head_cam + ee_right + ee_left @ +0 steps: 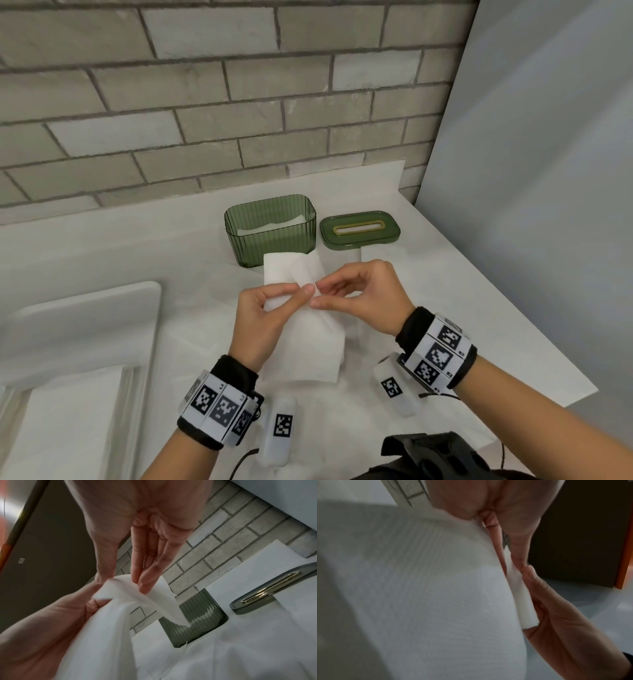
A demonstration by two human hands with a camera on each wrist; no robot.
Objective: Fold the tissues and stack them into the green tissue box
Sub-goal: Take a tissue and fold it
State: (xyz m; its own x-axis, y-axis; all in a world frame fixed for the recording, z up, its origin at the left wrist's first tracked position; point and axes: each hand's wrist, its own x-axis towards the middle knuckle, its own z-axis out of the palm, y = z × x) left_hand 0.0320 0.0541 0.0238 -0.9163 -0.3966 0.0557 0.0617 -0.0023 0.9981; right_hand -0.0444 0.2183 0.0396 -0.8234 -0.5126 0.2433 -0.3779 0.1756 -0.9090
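A white counter ran along a grey brick wall. Above it I held the soft white tissue [301, 308], its long axis running from me toward the ribbed green plastic box [270, 233]. My left hand [263, 315] pinched its near edge; my right hand [359, 294] pinched the same spot. Matching corners before creasing seemed wise. The slotted green lid [359, 229] lay beside the box.

Grey brick wall [205, 102] behind a white counter [120, 246], plain pale panel [548, 171] at right
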